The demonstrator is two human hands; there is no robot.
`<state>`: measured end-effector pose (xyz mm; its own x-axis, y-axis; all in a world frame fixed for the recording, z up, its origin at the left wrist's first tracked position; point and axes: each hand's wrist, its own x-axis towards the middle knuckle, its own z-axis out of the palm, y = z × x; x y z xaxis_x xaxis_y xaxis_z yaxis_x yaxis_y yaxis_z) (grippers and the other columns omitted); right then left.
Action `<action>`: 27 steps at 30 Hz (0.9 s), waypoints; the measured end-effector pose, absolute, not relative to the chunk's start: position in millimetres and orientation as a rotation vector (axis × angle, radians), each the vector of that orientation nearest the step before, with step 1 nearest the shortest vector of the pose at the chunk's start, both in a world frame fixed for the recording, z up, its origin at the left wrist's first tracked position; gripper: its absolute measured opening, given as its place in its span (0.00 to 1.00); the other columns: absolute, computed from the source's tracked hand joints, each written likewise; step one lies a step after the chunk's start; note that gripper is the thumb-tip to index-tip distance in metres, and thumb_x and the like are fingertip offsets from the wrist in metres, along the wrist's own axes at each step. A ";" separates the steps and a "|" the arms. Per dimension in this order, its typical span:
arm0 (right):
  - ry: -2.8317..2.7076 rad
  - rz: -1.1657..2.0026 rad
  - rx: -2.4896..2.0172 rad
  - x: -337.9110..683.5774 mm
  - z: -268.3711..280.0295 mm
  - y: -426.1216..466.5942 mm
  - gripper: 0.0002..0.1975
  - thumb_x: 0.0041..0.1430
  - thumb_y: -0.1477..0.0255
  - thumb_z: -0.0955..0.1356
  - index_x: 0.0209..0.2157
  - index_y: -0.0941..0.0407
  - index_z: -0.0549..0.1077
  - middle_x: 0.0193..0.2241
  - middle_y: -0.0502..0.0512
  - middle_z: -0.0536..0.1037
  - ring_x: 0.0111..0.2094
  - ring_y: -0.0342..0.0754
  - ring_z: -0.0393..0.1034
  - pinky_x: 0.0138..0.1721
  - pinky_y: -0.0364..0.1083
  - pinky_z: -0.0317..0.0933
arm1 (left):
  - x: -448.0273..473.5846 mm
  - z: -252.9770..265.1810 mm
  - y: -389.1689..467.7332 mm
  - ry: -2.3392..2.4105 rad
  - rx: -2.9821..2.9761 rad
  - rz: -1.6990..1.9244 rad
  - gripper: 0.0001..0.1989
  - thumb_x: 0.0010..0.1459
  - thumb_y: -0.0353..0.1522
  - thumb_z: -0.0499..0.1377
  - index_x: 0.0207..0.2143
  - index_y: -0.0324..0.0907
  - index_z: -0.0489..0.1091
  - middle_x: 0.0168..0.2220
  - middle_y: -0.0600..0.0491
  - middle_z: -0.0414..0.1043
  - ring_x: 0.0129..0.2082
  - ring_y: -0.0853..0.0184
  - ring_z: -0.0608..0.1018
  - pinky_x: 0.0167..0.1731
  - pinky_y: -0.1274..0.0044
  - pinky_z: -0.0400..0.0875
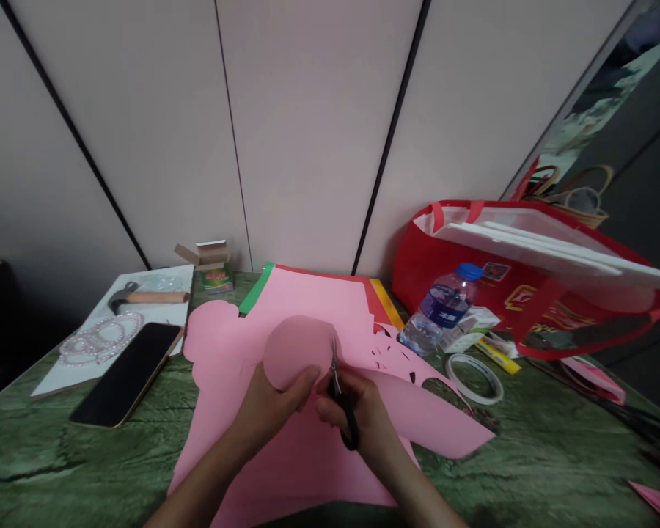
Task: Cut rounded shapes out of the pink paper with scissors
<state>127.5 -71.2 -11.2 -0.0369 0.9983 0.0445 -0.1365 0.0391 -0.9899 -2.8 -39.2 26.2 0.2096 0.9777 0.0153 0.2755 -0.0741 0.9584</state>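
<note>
My left hand (278, 403) pinches the lower edge of a rounded piece of pink paper (297, 348), thumb on top. My right hand (357, 407) grips a pair of scissors (344, 407) with black handles, its blades pointing away from me along the rounded edge. From beside the blades, a strip of the pink paper (434, 414) trails off to the right under my right hand. Beneath both hands lie large pink sheets (275, 477); a cloud-shaped pink piece (212, 330) shows at their left.
At left are a black phone (129, 374), beads (102, 337), a hammer (151, 297) and a small box (214, 268). Right of the paper are a water bottle (443, 312), a tape roll (474, 378) and a red bag (500, 275). A wall panel (308, 132) stands behind.
</note>
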 end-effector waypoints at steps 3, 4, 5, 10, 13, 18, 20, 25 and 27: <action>-1.163 1.256 -1.063 127.6 -9.3 -71.8 0.14 0.42 0.62 0.71 0.24 0.57 0.66 0.17 0.45 0.63 0.19 0.41 0.55 0.20 0.40 0.48 | -3.4 25.5 -39.0 1.244 1.553 0.932 0.14 0.47 0.36 0.56 0.14 0.40 0.60 0.11 0.59 0.56 0.13 0.74 0.60 0.13 0.81 0.54; -1.162 1.259 -1.062 127.6 -8.3 -71.8 0.14 0.41 0.62 0.71 0.23 0.57 0.66 0.16 0.45 0.63 0.18 0.41 0.55 0.20 0.40 0.48 | -3.5 25.5 -39.0 1.246 1.556 0.934 0.14 0.47 0.36 0.56 0.14 0.40 0.60 0.11 0.59 0.56 0.13 0.75 0.60 0.13 0.81 0.54; -1.162 1.262 -1.062 127.6 -7.3 -71.6 0.15 0.41 0.62 0.71 0.23 0.57 0.66 0.16 0.45 0.63 0.18 0.41 0.56 0.20 0.40 0.48 | -3.6 25.5 -39.0 1.248 1.557 0.938 0.14 0.47 0.36 0.56 0.14 0.40 0.59 0.11 0.59 0.56 0.13 0.75 0.60 0.13 0.81 0.54; -1.151 1.266 -1.073 127.0 -2.9 -71.0 0.15 0.40 0.63 0.72 0.22 0.58 0.65 0.15 0.45 0.62 0.17 0.40 0.55 0.19 0.41 0.48 | -4.5 25.7 -38.9 1.257 1.551 0.958 0.12 0.47 0.35 0.56 0.16 0.40 0.61 0.11 0.60 0.56 0.13 0.75 0.60 0.13 0.82 0.54; -1.152 1.277 -1.077 126.6 0.0 -72.4 0.14 0.41 0.63 0.71 0.21 0.57 0.65 0.15 0.45 0.61 0.17 0.40 0.55 0.19 0.41 0.48 | -4.9 25.1 -37.7 1.258 1.555 0.972 0.09 0.47 0.34 0.57 0.20 0.39 0.65 0.11 0.60 0.57 0.13 0.74 0.61 0.13 0.82 0.55; -1.168 1.276 -1.066 126.6 3.4 -74.6 0.12 0.42 0.66 0.70 0.20 0.58 0.65 0.14 0.45 0.61 0.17 0.40 0.54 0.18 0.41 0.48 | -5.4 24.1 -37.1 1.260 1.567 0.964 0.08 0.48 0.34 0.56 0.25 0.37 0.69 0.11 0.60 0.58 0.13 0.74 0.61 0.13 0.82 0.56; -1.174 1.275 -1.054 126.8 3.5 -74.4 0.11 0.43 0.67 0.70 0.19 0.58 0.64 0.14 0.45 0.61 0.17 0.40 0.54 0.18 0.40 0.48 | -5.7 24.0 -37.6 1.257 1.564 0.962 0.09 0.48 0.35 0.57 0.26 0.37 0.69 0.11 0.60 0.58 0.13 0.73 0.62 0.13 0.81 0.56; -1.174 1.274 -1.052 126.8 1.3 -73.2 0.09 0.43 0.71 0.69 0.19 0.58 0.64 0.13 0.44 0.61 0.16 0.39 0.54 0.17 0.40 0.48 | -6.3 24.6 -37.7 1.262 1.556 0.977 0.09 0.48 0.35 0.57 0.27 0.36 0.70 0.11 0.59 0.59 0.14 0.71 0.65 0.15 0.80 0.59; -1.178 1.274 -1.041 126.5 0.5 -73.4 0.08 0.43 0.71 0.69 0.19 0.58 0.64 0.13 0.44 0.61 0.15 0.39 0.54 0.17 0.40 0.49 | -6.6 24.2 -37.3 1.262 1.551 0.978 0.10 0.47 0.35 0.57 0.27 0.36 0.70 0.11 0.59 0.60 0.15 0.70 0.66 0.15 0.80 0.60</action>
<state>126.5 -73.4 0.5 -0.0565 0.9967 0.0577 -0.1356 0.0495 -0.9895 -6.6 -37.3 24.2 0.1720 0.9841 0.0434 0.2869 -0.0922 0.9535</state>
